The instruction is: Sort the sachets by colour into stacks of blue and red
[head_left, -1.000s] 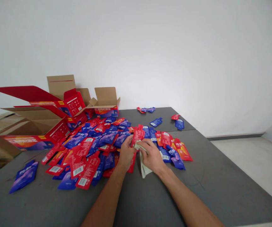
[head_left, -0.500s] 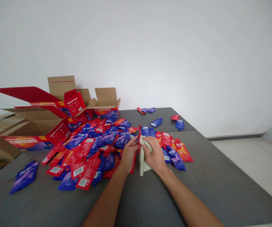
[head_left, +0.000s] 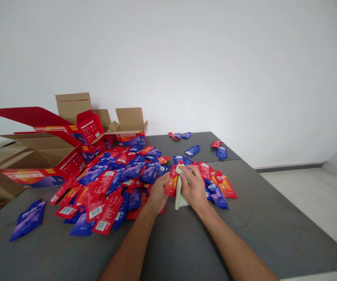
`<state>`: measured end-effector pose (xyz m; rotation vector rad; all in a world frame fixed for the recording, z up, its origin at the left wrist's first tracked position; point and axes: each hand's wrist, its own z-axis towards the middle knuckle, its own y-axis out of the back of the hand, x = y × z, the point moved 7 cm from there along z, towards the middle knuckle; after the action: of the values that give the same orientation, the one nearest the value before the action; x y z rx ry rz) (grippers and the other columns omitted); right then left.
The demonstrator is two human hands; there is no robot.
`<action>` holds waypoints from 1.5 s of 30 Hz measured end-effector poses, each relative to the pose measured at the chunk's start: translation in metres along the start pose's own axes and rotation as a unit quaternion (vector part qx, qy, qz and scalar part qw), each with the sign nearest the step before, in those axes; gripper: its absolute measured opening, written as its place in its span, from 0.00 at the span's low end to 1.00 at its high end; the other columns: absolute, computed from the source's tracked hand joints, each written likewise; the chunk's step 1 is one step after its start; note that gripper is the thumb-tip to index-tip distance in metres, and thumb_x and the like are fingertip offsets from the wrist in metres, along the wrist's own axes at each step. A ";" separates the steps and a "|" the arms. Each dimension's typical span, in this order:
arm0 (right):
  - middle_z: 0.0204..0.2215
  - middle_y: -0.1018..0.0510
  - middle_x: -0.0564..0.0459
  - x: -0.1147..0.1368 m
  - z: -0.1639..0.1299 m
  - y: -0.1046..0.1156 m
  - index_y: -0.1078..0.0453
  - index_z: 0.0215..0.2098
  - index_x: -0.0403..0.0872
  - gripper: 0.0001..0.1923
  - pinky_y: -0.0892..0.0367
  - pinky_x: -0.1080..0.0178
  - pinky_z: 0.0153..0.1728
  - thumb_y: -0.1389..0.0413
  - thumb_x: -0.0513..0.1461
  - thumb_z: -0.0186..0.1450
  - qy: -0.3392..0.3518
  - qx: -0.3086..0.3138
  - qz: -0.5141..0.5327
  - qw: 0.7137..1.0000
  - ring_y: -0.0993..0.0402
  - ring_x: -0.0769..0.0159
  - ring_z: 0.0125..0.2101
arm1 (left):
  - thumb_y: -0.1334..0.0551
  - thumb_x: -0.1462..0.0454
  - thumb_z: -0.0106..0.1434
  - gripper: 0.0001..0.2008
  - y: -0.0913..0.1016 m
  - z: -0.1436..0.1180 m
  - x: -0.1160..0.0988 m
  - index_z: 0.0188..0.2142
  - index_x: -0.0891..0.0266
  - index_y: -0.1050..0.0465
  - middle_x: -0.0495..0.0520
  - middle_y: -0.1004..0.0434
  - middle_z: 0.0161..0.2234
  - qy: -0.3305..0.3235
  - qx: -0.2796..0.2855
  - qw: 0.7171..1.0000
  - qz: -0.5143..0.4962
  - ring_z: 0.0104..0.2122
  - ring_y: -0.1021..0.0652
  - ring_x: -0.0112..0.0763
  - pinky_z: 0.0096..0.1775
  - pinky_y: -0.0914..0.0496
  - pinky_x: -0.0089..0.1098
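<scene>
Little readable. On the open box (head_left: pixel 131 137) at about ten o'clock from the table's middle, against the wall: a line of pale Chinese characters along the red front strip, too small to spell out with certainty, and beneath it the number "40". On the red pouches (head_left: pixel 104 218) at about eight o'clock, near the front of the pile: white barcode labels, digits too fine to read. On the blue pouches (head_left: pixel 100 168) at nine o'clock and on one (head_left: pixel 213 188) at three o'clock: two large white Chinese characters, blurred. On the red box flaps (head_left: pixel 90 129) at ten o'clock: panels of small white print, unreadable.
</scene>
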<state>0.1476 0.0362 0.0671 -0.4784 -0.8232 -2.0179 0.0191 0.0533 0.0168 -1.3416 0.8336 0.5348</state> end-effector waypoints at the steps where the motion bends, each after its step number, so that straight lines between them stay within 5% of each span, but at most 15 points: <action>1: 0.49 0.28 0.46 -0.001 0.001 0.003 0.26 0.53 0.51 0.16 0.31 0.54 0.53 0.50 0.38 0.71 -0.005 -0.007 -0.009 1.000 0.29 0.59 0.49 | 0.35 0.61 0.59 0.17 -0.002 -0.001 0.001 0.47 0.65 0.22 0.58 0.19 0.44 0.005 0.006 1.000 0.010 0.46 0.21 0.42 0.50 0.29 0.37; 7: 0.50 0.29 0.45 0.002 -0.005 -0.009 0.27 0.54 0.52 0.17 0.30 0.55 0.50 0.50 0.37 0.70 0.022 0.033 0.004 0.999 0.28 0.60 0.47 | 0.34 0.60 0.58 0.21 -0.001 -0.001 -0.005 0.51 0.63 0.23 0.59 0.19 0.46 -0.018 -0.018 0.999 0.038 0.49 0.22 0.43 0.52 0.29 0.40; 14: 0.49 0.27 0.48 0.021 -0.019 -0.034 0.27 0.52 0.53 0.18 0.30 0.58 0.52 0.50 0.34 0.68 0.069 0.180 0.044 0.980 0.29 0.61 0.51 | 0.33 0.60 0.57 0.26 0.026 0.005 -0.018 0.56 0.61 0.27 0.60 0.21 0.51 -0.085 -0.112 0.988 0.062 0.52 0.23 0.42 0.54 0.30 0.40; 18: 0.48 0.26 0.48 0.017 -0.020 -0.038 0.28 0.52 0.52 0.18 0.30 0.59 0.51 0.49 0.33 0.68 0.058 0.206 0.032 0.976 0.28 0.62 0.49 | 0.35 0.60 0.60 0.23 0.026 0.003 -0.035 0.56 0.59 0.27 0.58 0.24 0.55 -0.132 -0.123 0.969 0.168 0.55 0.25 0.41 0.57 0.33 0.42; 21: 0.49 0.26 0.46 -0.001 -0.016 -0.036 0.30 0.56 0.50 0.20 0.31 0.57 0.53 0.47 0.34 0.66 0.022 0.178 0.003 0.984 0.28 0.60 0.49 | 0.34 0.61 0.59 0.21 0.021 -0.006 -0.058 0.53 0.57 0.25 0.56 0.25 0.55 -0.217 -0.152 0.910 0.318 0.58 0.28 0.42 0.62 0.39 0.42; 24: 0.49 0.25 0.44 -0.022 -0.010 -0.031 0.31 0.56 0.46 0.21 0.32 0.54 0.53 0.46 0.35 0.65 -0.022 0.141 -0.048 0.989 0.28 0.57 0.49 | 0.34 0.61 0.59 0.21 0.021 -0.015 -0.075 0.53 0.56 0.25 0.57 0.28 0.58 -0.279 -0.204 0.804 0.484 0.60 0.32 0.46 0.64 0.43 0.44; 28: 0.46 0.24 0.41 -0.041 -0.004 -0.022 0.29 0.52 0.42 0.18 0.32 0.52 0.53 0.46 0.36 0.65 -0.061 0.114 -0.109 0.986 0.27 0.54 0.48 | 0.39 0.61 0.63 0.21 0.035 -0.015 -0.080 0.56 0.58 0.28 0.62 0.33 0.61 -0.254 -0.268 0.663 0.652 0.61 0.34 0.50 0.62 0.42 0.49; 32: 0.44 0.24 0.40 -0.046 -0.004 -0.021 0.28 0.50 0.42 0.17 0.31 0.53 0.50 0.45 0.36 0.64 -0.071 0.110 -0.134 0.982 0.26 0.53 0.45 | 0.43 0.62 0.65 0.20 0.049 -0.011 -0.076 0.55 0.61 0.27 0.65 0.33 0.60 -0.204 -0.299 0.579 0.731 0.60 0.33 0.51 0.59 0.40 0.50; 37: 0.40 0.23 0.43 -0.049 -0.004 -0.018 0.26 0.46 0.45 0.13 0.29 0.56 0.45 0.44 0.35 0.63 -0.063 0.087 -0.132 0.985 0.25 0.56 0.41 | 0.43 0.64 0.65 0.18 0.031 -0.012 -0.068 0.53 0.58 0.26 0.63 0.34 0.61 -0.222 -0.298 0.534 0.759 0.63 0.39 0.51 0.62 0.45 0.52; 45: 0.36 0.23 0.42 -0.067 0.003 -0.001 0.26 0.43 0.44 0.12 0.30 0.55 0.43 0.46 0.35 0.61 -0.093 0.027 -0.139 0.986 0.26 0.55 0.38 | 0.50 0.67 0.68 0.16 -0.032 0.040 -0.018 0.47 0.62 0.24 0.64 0.27 0.54 -0.192 -0.123 0.576 0.785 0.56 0.30 0.43 0.59 0.39 0.41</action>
<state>0.1834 0.0779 0.0283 -0.5523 -1.1086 -2.2215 0.0414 0.0892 0.0518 -0.2499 1.4612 2.3054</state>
